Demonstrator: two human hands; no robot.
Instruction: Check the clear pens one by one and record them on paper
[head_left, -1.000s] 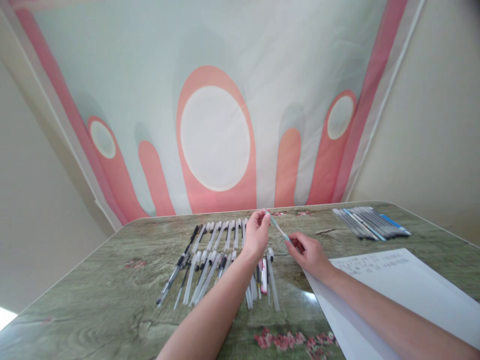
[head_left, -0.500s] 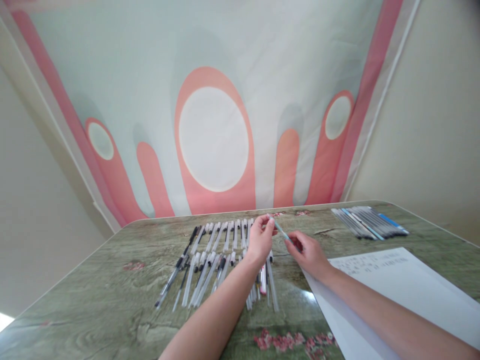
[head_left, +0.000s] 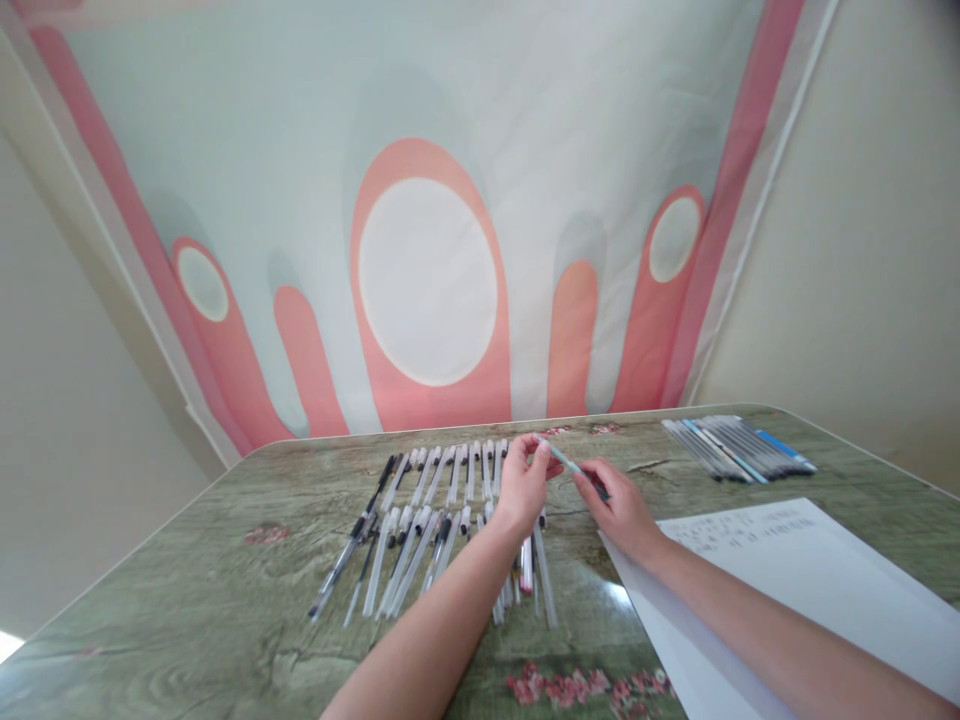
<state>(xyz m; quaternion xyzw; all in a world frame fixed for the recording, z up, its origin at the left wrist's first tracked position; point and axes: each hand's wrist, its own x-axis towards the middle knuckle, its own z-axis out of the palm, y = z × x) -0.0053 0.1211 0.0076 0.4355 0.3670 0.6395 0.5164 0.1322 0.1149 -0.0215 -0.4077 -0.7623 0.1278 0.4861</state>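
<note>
The glossy wood-grain table [head_left: 187, 590] runs off the frame's bottom; white paper [head_left: 787, 570] is cropped too; left forearm hides some clear pens [head_left: 420, 520]; left hand [head_left: 521, 485] and right hand [head_left: 619, 505] pinch a slim teal pen [head_left: 564, 461] above the table
</note>
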